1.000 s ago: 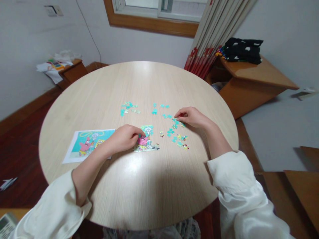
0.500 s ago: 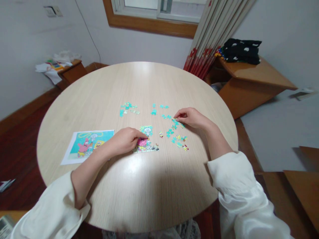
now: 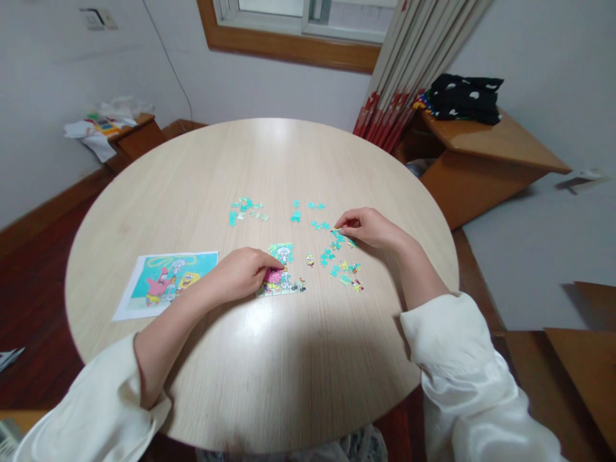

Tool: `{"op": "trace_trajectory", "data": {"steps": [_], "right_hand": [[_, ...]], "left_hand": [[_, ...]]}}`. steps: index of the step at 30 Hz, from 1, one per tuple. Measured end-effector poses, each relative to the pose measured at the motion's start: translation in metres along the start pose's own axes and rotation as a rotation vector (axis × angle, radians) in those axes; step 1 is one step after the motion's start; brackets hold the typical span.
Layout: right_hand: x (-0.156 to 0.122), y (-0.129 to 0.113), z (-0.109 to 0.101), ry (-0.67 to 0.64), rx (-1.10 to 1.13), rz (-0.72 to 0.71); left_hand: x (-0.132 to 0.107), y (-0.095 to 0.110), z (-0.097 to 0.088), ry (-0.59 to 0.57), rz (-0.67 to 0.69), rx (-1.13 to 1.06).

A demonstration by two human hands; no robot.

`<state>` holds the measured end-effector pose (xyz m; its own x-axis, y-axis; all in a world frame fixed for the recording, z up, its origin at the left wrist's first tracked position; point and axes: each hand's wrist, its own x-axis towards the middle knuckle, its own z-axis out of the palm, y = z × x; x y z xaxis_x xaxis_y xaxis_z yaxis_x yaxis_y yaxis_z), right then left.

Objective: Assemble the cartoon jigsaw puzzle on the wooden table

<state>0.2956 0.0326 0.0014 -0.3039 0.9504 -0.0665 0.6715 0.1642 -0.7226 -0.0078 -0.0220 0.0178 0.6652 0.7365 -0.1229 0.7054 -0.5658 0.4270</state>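
A partly joined jigsaw [image 3: 283, 273] with cartoon figures lies near the middle of the round pale wooden table [image 3: 269, 359]. My left hand [image 3: 240, 273] rests on its left side, fingers curled and pressing down on the pieces. My right hand [image 3: 368, 228] is further right, its fingertips pinched on a loose turquoise piece [image 3: 339, 232] at the top of a scatter of loose pieces [image 3: 344, 263]. More turquoise pieces [image 3: 245, 208] lie further back. A printed reference picture [image 3: 166, 282] lies flat to the left of my left hand.
A low wooden bench [image 3: 486, 154] with a folded black spotted cloth [image 3: 464, 96] stands at the right, beside hanging curtains [image 3: 409, 70]. A small wooden stand with papers [image 3: 113, 128] is at the back left. Grey boards lie on the floor at the right.
The view has drifted slightly, so everything sits a little further left. Both hands keep their places on the puzzle and the loose pieces.
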Motion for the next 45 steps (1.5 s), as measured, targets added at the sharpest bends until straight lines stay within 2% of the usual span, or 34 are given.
{"op": "trace_trajectory", "data": {"steps": [17, 37, 45], "right_hand": [[-0.0021, -0.0044, -0.0014, -0.019, -0.053, 0.006], [-0.0029, -0.0038, -0.0014, -0.025, -0.019, -0.015], [-0.0003, -0.003, -0.0004, -0.004, -0.026, -0.029]], "left_hand": [[0.0011, 0.001, 0.0005, -0.016, -0.038, -0.019], [0.0001, -0.0014, 0.001, 0.02, 0.005, -0.005], [0.0005, 0.002, -0.0012, -0.021, -0.035, -0.032]]}}
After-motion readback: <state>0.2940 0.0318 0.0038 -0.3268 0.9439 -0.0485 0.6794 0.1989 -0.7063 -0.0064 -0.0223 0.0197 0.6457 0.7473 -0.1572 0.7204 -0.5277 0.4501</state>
